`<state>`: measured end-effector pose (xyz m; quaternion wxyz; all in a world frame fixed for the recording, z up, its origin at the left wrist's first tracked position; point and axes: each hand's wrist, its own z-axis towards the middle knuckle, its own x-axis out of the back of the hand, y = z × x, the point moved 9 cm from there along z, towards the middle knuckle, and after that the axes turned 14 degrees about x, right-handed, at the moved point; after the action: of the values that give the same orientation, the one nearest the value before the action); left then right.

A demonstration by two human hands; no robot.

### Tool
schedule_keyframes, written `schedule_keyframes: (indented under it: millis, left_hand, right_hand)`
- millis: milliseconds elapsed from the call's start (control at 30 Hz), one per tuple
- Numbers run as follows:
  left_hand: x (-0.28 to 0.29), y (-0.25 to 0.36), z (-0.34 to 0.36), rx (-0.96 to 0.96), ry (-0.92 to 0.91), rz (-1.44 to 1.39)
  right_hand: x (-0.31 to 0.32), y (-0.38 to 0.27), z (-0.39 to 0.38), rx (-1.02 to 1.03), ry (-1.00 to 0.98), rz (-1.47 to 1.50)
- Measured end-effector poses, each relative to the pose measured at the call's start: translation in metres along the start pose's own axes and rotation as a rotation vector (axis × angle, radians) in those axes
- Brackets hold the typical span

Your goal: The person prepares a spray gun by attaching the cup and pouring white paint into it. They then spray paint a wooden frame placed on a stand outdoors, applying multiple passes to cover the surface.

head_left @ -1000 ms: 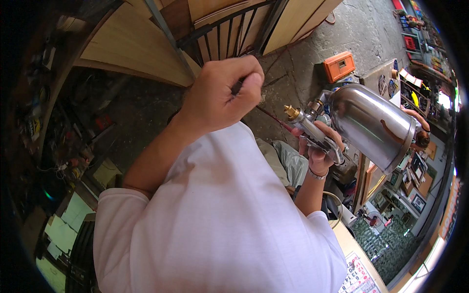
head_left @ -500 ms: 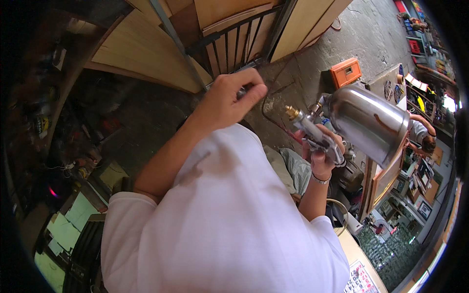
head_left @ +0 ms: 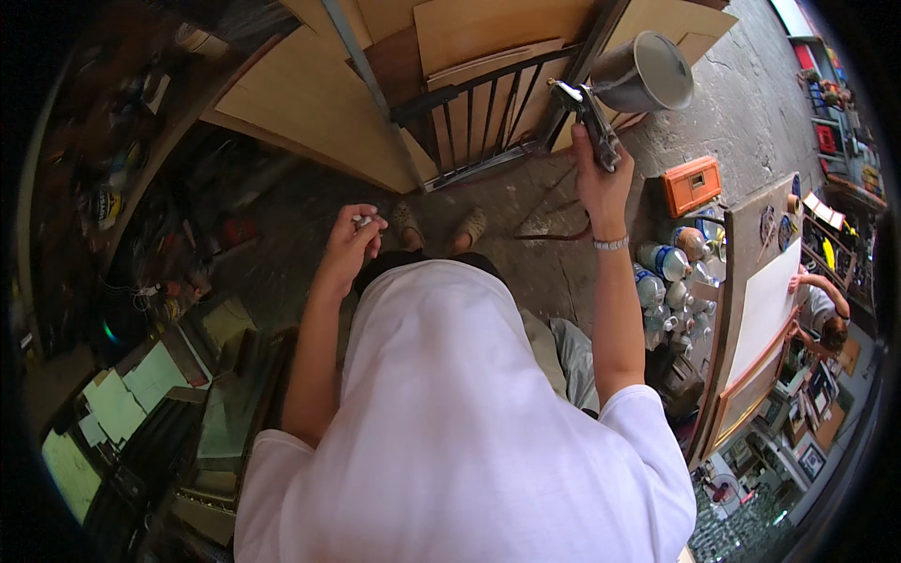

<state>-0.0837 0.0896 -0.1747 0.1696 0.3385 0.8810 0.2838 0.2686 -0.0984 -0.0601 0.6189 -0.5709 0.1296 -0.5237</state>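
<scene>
My right hand is closed round a metal spray gun, held out toward the upper right. Its silver cup points away from me, with a round grey end showing. My left hand is lower, at the left beside my shirt, its fingers curled on a small silvery piece that I cannot identify. My sandalled feet show on the concrete floor beyond my shirt. A hose hangs below the gun near the floor.
Plywood sheets lean behind a black metal grille. An orange toolbox and plastic bottles stand at the right. A co-worker leans over a board-topped table. Dark shelves and glass panes fill the left.
My right hand has swung the spray gun up and away from my body, turning the cup. My left hand has dropped leftward, apart from the gun. My feet have come into view.
</scene>
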Motion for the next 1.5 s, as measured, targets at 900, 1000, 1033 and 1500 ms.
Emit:
schedule_keyframes:
  millis: [900, 1000, 1033, 1500]
  left_hand:
    - [-0.003, 0.013, -0.016, -0.068, 0.062, -0.068]
    - [-0.028, 0.033, -0.012, -0.07, -0.035, -0.082]
    - [-0.04, 0.044, -0.01, -0.091, -0.099, -0.097]
    - [-0.176, 0.156, -0.063, -0.378, -0.741, -0.208]
  right_hand:
    - [-0.01, 0.027, -0.009, -0.108, -0.052, 0.315]
    - [0.004, 0.003, -0.018, -0.072, -0.116, 0.357]
    - [0.009, -0.006, -0.022, -0.055, -0.146, 0.359]
    - [0.04, -0.086, -0.073, 0.018, -0.164, 0.594]
